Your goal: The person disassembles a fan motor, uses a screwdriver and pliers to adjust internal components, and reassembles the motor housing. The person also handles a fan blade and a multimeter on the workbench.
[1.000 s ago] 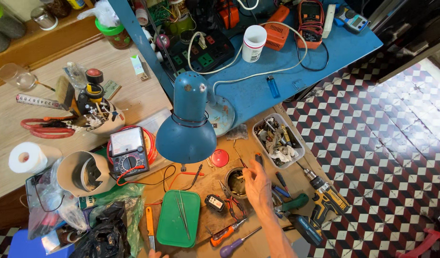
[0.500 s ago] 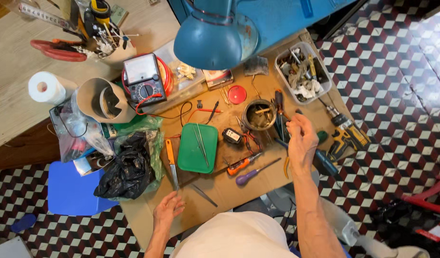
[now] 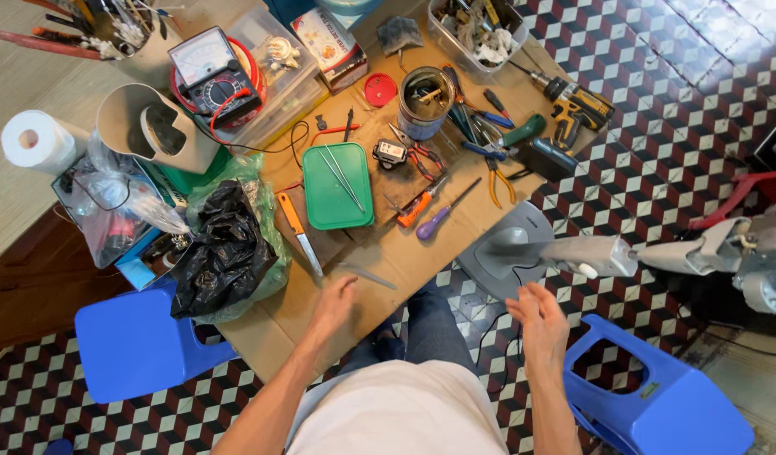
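Grey plastic fan base (image 3: 510, 248) with its stem lies on the tiled floor, just beyond the right hand (image 3: 537, 324), which hovers open and empty. Left hand (image 3: 337, 299), fingers spread, holds nothing above the cardboard-covered table edge (image 3: 321, 333). Farther off, a green plastic tray (image 3: 336, 185) and purple-handled screwdriver (image 3: 445, 211) lie untouched.

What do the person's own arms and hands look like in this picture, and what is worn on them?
Both forearms are bare, with no sleeves reaching them. The left hand and the right hand wear no gloves, and no rings, watch or bands show. The person wears a white top and dark blue trousers.
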{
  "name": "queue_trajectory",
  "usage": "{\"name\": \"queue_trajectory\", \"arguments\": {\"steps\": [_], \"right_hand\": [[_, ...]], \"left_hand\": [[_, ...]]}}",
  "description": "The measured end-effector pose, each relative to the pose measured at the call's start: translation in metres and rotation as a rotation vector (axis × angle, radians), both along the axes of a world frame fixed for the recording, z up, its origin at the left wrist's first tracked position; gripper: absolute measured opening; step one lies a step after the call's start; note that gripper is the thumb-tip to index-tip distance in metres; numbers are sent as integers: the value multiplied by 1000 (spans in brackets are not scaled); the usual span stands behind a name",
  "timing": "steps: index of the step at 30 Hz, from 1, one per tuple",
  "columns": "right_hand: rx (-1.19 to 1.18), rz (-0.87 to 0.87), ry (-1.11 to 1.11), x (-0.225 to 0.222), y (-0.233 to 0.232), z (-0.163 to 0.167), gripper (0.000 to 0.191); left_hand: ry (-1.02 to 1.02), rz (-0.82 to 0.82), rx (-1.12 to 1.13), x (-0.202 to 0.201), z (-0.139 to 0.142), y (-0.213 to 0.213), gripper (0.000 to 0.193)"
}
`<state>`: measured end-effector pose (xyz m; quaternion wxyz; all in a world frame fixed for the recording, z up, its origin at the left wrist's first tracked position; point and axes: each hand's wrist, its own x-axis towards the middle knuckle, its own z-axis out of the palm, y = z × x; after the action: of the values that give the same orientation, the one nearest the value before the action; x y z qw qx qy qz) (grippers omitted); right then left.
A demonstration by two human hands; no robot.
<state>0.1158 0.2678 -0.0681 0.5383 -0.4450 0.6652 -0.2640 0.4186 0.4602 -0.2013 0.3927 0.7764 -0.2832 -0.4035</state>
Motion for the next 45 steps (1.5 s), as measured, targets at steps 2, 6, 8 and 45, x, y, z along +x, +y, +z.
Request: {"name": "queue_trajectory", "arguments": {"steps": [2,6,8,45], "right_hand": [[89,-58,24,-27,34,-2,48],[265,-187,127,-69,89,-7,49],[319,-251,165,-88,111,-9,49],[505,-39,237,-390,221,-171,53]], "left_hand": [[-23,-109,92,-20,1,-30,47],[-368,-318,-100,-49,0,-85,45],[-465,-349,-288,-51,-4,-109,45],[-422,-113,-56,-163,11,-107,46]]}}
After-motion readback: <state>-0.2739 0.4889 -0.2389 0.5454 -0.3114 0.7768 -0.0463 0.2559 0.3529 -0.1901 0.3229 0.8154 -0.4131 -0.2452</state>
